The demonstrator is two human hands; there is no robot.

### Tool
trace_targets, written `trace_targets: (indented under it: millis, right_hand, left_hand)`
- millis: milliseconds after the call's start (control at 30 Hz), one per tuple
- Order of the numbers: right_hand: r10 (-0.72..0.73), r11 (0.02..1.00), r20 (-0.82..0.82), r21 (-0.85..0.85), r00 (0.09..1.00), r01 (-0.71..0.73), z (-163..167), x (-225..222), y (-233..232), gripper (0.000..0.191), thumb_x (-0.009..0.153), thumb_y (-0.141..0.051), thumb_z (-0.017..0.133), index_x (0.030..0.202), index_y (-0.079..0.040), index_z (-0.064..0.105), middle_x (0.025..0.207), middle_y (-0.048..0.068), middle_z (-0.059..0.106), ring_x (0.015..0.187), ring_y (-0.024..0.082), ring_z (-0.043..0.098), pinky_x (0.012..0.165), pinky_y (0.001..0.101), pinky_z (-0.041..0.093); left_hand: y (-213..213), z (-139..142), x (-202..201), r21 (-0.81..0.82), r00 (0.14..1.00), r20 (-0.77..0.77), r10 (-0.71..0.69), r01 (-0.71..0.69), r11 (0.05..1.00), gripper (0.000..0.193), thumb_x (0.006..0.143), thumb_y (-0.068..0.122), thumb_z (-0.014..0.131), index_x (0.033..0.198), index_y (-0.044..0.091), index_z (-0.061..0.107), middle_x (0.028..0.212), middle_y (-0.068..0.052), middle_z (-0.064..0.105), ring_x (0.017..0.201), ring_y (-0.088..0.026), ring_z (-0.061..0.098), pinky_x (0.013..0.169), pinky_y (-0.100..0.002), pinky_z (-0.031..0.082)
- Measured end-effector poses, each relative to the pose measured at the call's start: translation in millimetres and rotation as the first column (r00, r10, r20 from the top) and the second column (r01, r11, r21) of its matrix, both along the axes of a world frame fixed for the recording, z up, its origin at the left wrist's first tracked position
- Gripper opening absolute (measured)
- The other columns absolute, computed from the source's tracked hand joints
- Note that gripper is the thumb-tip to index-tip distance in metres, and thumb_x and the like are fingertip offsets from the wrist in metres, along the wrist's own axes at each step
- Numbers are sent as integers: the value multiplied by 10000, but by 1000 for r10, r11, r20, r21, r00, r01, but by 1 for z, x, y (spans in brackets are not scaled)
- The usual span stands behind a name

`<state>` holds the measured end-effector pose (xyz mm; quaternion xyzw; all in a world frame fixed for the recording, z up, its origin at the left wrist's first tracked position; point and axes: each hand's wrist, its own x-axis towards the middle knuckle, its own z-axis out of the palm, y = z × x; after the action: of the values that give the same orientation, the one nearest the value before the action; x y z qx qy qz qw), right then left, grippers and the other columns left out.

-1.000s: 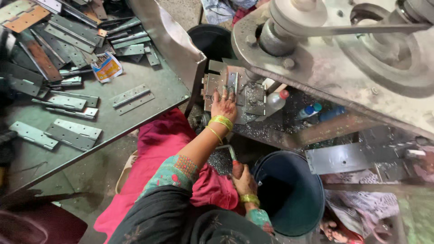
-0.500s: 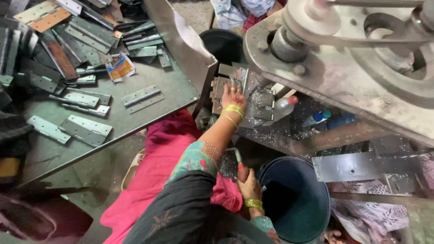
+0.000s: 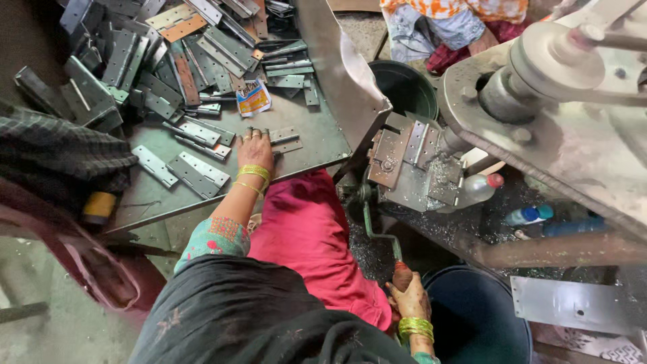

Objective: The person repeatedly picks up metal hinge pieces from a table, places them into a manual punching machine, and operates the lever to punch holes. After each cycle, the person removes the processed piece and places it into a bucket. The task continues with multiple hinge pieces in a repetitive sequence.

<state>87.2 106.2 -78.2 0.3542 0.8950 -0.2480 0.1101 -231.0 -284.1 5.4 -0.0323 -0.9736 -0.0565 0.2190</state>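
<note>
Under left hand [image 3: 255,152], hinge [image 3: 284,140] touching fingertips.

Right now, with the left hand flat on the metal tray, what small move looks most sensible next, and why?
Probably close the left hand on the small grey metal hinge plate at its fingertips. The right hand grips the green crank handle of the grey metal jig, so the left does the picking.

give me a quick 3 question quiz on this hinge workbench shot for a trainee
1. True or false: the left hand lies flat on the metal tray.
2. What does the right hand grip? A) bottle B) crank handle C) bucket
3. What kind of part lies nearest the left hand's fingers?

Key: 1 true. 2 B. 3 a hinge.
</note>
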Motion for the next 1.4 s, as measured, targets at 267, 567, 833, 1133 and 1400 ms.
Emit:
trace_targets:
  millis: [267, 567, 833, 1133, 1400]
  right_hand:
    - [18, 999, -27, 45, 999, -17, 12, -1, -5, 805, 699, -466, 892, 1330, -132, 522, 1039, 207, 753, 997, 412, 726, 836, 497, 564]
    - [-4, 999, -109, -47, 994, -1, 6, -2, -6, 757, 714, -410, 872, 1334, -136, 535, 913, 167, 779, 870, 342, 785, 801, 454, 580]
    - [73, 995, -210, 76, 975, -58, -2, 2, -7, 742, 709, -423, 909, 1282, -100, 566, 990, 183, 761, 900, 368, 728, 781, 479, 565]
    - [4, 971, -50, -240, 999, -16, 50, -13, 20, 793, 730, -423, 834, 1344, -54, 493, 967, 169, 799, 778, 317, 840, 752, 469, 648]
    - [-56, 998, -51, 38, 997, 58, -1, -1, -15, 808, 750, -499, 815, 1408, -145, 508, 1136, 233, 714, 1094, 437, 674, 911, 531, 532]
  left_hand:
    - [8, -1, 8, 201, 993, 106, -47, 25, 979, 347, 717, 196, 756, 1038, 98, 671, 1136, -173, 656, 1141, -375, 583, 951, -503, 470]
    - [65, 50, 16, 586, 875, 351, -333, 73, 807, 345, 773, 154, 706, 1117, 176, 700, 1035, -169, 734, 1017, -353, 700, 899, -464, 535]
    - [258, 33, 107, 98, 787, 135, -602, 594, 798, 423, 936, 124, 543, 1322, -21, 637, 1521, -218, 502, 1394, -398, 483, 983, -437, 497]
    - [305, 4, 96, -122, 796, 391, -462, 542, 831, 577, 904, 217, 456, 1453, 41, 475, 1611, -119, 305, 1507, -379, 176, 1132, -618, 157]
    - [296, 12, 82, -7, 781, 309, -543, 572, 820, 540, 936, 207, 488, 1452, 56, 548, 1607, -138, 370, 1517, -379, 251, 1181, -644, 102]
